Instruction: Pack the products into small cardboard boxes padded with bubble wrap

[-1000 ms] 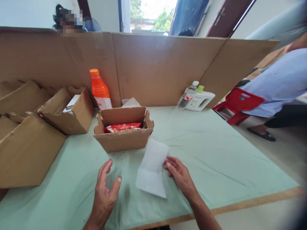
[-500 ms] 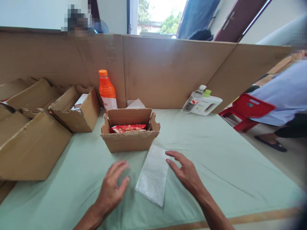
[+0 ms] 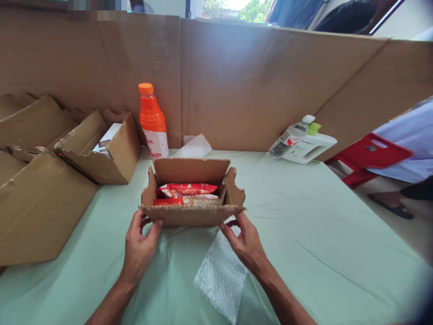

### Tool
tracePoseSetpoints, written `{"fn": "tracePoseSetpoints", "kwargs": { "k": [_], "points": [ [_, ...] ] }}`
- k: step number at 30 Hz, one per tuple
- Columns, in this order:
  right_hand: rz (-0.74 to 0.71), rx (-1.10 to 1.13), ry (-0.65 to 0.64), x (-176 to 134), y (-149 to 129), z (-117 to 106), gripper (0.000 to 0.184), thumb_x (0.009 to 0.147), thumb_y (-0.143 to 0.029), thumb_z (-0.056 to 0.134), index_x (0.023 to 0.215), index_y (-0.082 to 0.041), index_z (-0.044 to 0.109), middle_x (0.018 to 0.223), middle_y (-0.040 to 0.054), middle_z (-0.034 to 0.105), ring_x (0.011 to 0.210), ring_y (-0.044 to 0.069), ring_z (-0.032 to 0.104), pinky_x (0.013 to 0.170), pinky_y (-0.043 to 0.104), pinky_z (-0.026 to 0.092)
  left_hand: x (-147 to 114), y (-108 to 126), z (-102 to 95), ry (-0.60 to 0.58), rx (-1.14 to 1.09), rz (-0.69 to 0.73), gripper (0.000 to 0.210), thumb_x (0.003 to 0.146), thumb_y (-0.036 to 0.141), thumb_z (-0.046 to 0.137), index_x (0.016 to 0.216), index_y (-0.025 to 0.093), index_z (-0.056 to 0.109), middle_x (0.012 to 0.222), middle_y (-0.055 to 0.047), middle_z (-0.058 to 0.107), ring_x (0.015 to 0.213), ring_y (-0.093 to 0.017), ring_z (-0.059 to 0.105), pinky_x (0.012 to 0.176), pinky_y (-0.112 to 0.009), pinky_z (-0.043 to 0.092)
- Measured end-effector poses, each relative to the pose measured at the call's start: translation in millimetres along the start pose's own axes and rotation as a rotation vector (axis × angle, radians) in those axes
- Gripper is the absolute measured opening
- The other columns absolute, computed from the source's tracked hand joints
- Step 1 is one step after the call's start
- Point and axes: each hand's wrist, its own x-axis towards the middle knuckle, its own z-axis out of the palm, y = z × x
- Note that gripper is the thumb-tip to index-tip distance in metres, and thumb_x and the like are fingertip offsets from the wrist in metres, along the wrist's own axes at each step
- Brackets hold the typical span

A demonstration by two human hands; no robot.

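A small open cardboard box (image 3: 189,217) stands in front of me on the green cloth. Red snack packets (image 3: 187,189) lie inside it, partly hidden by the front wall. My left hand (image 3: 140,239) grips the box's near left corner, thumb on the front face. At the near right corner, my right hand (image 3: 245,241) holds the box the same way, with some fingers hidden behind the cardboard. A bubble-wrap bag (image 3: 221,275) lies flat on the cloth just below the box, its upper end partly covered by my right hand.
To the left stand several cardboard boxes (image 3: 43,212). An orange drink bottle (image 3: 153,119) and a translucent sheet (image 3: 194,146) are behind the box. A clear bottle (image 3: 291,137) leans on a white jug (image 3: 313,146) at the back right, before a cardboard partition (image 3: 243,85).
Both hands have moved forward from beside the bubble-wrap bag and taken hold of the box's near corners. The view has tilted down, showing more of the packets inside.
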Motion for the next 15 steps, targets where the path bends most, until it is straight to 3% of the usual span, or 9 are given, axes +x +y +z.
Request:
{"fn": "tracePoseSetpoints", "kwargs": {
  "k": [3,5,6,8,10,11,13,15],
  "points": [
    [-0.030,-0.012,0.053,-1,12,-16,0.034,0.090,-0.030,0.060,0.122,-0.020,0.062,0.117,0.0108,0.069,0.090,0.022,0.070,0.073,0.035,0.059,-11,4,-7.0,0.148,0.108,0.165,0.051,0.086,0.035,0.067,0.132,0.020,0.052,0.123,-0.010,0.060,0.113,-0.026,0.059,0.103,-0.046,0.046],
    [-0.075,-0.080,0.151,-13,20,-23,0.034,0.092,-0.028,0.059,0.125,-0.023,0.062,0.127,0.0112,0.066,0.109,0.025,0.066,0.085,0.039,0.058,-33,9,-6.2,0.133,0.180,0.352,0.053,0.087,0.025,0.064,0.138,0.022,0.048,0.130,-0.011,0.057,0.122,-0.026,0.055,0.108,-0.046,0.042],
    [-0.102,-0.121,0.176,-23,22,-23,0.034,0.093,-0.027,0.058,0.126,-0.024,0.062,0.129,0.0110,0.066,0.115,0.025,0.063,0.089,0.040,0.057,-48,11,-3.3,0.031,0.210,0.452,0.051,0.088,0.021,0.062,0.137,0.024,0.050,0.130,-0.010,0.057,0.123,-0.026,0.054,0.109,-0.046,0.041],
    [-0.171,-0.200,0.119,-47,24,-13,0.033,0.095,-0.024,0.053,0.127,-0.024,0.063,0.127,0.0113,0.067,0.119,0.024,0.061,0.095,0.042,0.054,-77,13,7.2,-0.296,0.266,0.613,0.042,0.088,0.014,0.058,0.128,0.025,0.057,0.128,-0.008,0.060,0.123,-0.025,0.054,0.107,-0.044,0.043],
    [-0.256,-0.295,-0.072,-68,25,2,0.036,0.095,-0.023,0.052,0.129,-0.022,0.062,0.130,0.0124,0.066,0.121,0.025,0.060,0.100,0.043,0.051,-98,11,21.2,-0.605,0.323,0.691,0.034,0.086,0.011,0.059,0.118,0.024,0.064,0.123,-0.008,0.064,0.120,-0.026,0.054,0.102,-0.044,0.047],
    [-0.291,-0.354,-0.185,-74,27,8,0.038,0.095,-0.024,0.052,0.131,-0.021,0.061,0.135,0.0129,0.063,0.125,0.026,0.058,0.102,0.045,0.049,-104,9,27.9,-0.701,0.359,0.694,0.031,0.085,0.012,0.059,0.113,0.022,0.065,0.121,-0.009,0.065,0.117,-0.027,0.055,0.099,-0.044,0.049],
    [-0.315,-0.488,-0.348,-76,37,12,0.042,0.096,-0.029,0.052,0.136,-0.021,0.058,0.146,0.0124,0.056,0.134,0.028,0.050,0.108,0.049,0.042,-108,4,37.6,-0.789,0.424,0.681,0.025,0.085,0.012,0.059,0.108,0.020,0.067,0.117,-0.010,0.067,0.110,-0.027,0.056,0.093,-0.045,0.051],
    [-0.255,-0.617,-0.352,-68,55,0,0.045,0.097,-0.033,0.050,0.140,-0.022,0.055,0.151,0.0117,0.050,0.140,0.030,0.044,0.112,0.053,0.035,-106,0,41.0,-0.797,0.466,0.675,0.022,0.086,0.012,0.057,0.105,0.019,0.068,0.116,-0.010,0.068,0.108,-0.028,0.056,0.090,-0.046,0.051]
  ]
}}
